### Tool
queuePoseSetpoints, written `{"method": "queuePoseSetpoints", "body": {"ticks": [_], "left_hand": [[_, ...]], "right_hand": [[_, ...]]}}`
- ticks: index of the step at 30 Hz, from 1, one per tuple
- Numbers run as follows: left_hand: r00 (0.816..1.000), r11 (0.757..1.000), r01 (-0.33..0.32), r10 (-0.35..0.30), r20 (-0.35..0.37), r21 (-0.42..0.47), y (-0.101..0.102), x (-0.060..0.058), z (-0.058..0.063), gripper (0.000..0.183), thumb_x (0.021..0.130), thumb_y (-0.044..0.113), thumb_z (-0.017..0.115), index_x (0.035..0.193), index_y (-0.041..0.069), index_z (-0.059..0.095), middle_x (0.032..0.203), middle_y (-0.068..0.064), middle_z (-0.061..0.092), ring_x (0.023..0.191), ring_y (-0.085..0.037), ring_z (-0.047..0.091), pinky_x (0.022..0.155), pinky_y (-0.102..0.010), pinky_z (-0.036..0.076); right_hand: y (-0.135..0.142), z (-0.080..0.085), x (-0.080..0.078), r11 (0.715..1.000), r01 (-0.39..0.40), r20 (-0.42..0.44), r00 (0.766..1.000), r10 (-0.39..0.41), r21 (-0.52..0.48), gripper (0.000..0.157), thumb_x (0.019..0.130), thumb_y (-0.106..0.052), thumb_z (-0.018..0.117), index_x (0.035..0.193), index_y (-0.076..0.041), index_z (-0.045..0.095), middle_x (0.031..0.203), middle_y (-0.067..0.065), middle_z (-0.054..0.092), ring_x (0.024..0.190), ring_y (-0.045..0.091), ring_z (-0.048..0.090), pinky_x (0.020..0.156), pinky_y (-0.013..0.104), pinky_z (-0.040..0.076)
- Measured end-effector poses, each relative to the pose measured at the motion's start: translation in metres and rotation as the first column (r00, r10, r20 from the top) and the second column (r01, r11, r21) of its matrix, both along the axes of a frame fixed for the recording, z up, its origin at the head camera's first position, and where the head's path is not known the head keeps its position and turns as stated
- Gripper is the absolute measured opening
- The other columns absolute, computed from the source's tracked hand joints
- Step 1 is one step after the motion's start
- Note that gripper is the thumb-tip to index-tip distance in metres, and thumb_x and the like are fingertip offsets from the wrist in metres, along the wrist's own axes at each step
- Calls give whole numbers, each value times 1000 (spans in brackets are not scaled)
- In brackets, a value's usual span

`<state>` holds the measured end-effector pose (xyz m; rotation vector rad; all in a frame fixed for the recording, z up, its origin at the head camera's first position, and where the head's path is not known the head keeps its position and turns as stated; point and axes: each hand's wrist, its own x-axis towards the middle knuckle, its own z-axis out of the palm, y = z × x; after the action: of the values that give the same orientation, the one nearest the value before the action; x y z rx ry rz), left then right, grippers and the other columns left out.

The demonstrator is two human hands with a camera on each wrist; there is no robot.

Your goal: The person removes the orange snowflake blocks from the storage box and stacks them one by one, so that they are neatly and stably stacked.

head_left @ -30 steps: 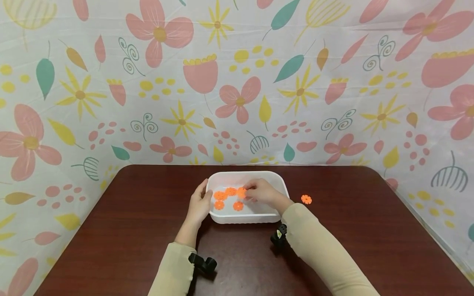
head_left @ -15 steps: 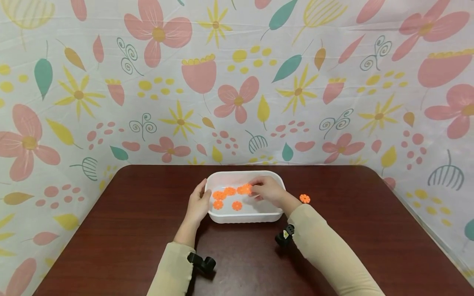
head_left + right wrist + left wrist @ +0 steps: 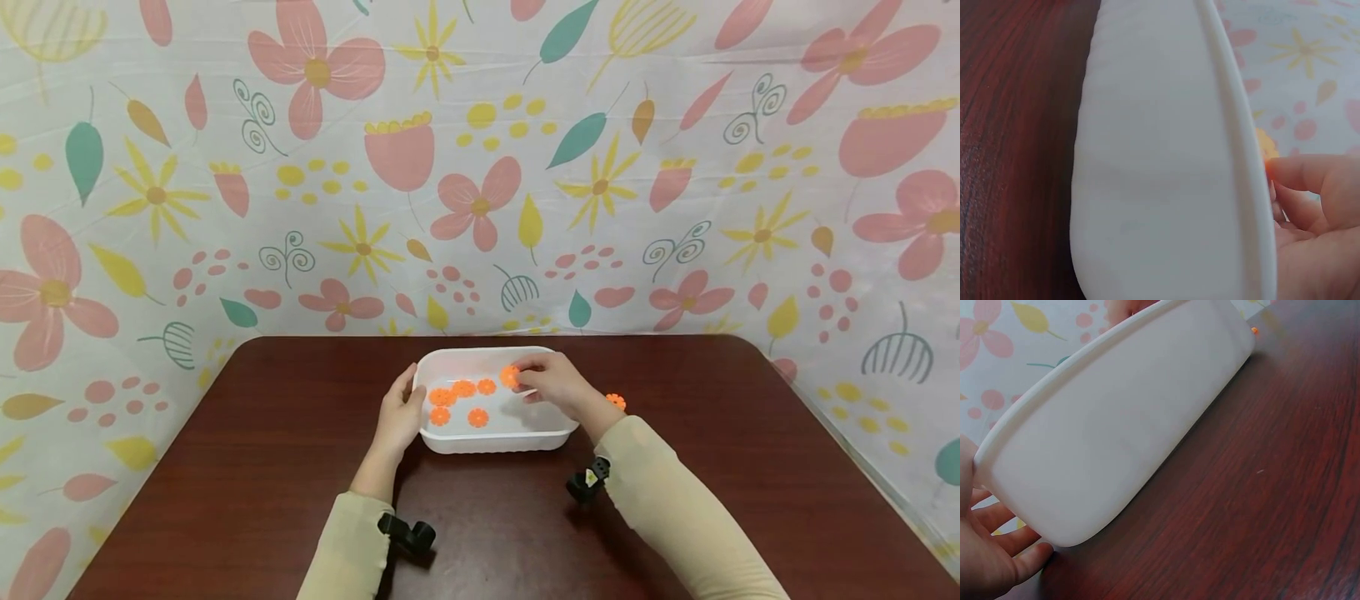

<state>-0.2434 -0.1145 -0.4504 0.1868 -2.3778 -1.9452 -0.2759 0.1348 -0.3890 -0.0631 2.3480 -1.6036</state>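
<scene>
A white plastic tub [image 3: 495, 444] stands on the table. My left hand [image 3: 397, 417] grips its left end, thumb over the rim and fingers along the outer wall; the left wrist view shows that hand [image 3: 991, 550] at the tub's corner. Between thumb and fingertips my right hand [image 3: 558, 385] pinches an orange notched disc [image 3: 511, 377], flower-shaped like a snowflake building piece, above the right half of the tub. In the right wrist view the tub's wall [image 3: 1160, 150] partly hides this disc [image 3: 1266, 145]. Several similar discs [image 3: 477, 417] lie on the tub's floor, mostly toward the left.
Another orange disc [image 3: 616, 401] lies on the dark red wooden table [image 3: 300, 433] right of the tub, partly behind my right forearm. A flower-printed cloth [image 3: 480, 275] hangs behind the table's far edge. Black wrist cameras [image 3: 408, 533] sit on both sleeves.
My right hand has drawn back to the right with the pinched disc, apart from the discs on the tub's floor. My left hand keeps its grip on the tub.
</scene>
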Motion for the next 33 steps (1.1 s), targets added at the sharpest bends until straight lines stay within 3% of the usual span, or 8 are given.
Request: {"method": "queuePoseSetpoints", "body": {"ticks": [18,33], "left_hand": [[1000,1000,3,-3,-5,13,0,2,2,50,98,19,45,147,14,34,144,-17,43,125,-31,47,102,-47,41],[1000,999,10,-9,-14,31,0,2,2,51,98,17,44,148,12,33,142,-18,44,124,-31,48,102,-46,42]], "right_hand": [[36,11,6,993,73,-60,995,-79,-93,33,93,-10,57,123,2,57,111,14,63,81,12,68,71,30,56],[64,1,9,971,166,-56,982,-178,-171,37,93,-13,58,126,3,54,100,4,63,77,8,66,67,25,55]]}}
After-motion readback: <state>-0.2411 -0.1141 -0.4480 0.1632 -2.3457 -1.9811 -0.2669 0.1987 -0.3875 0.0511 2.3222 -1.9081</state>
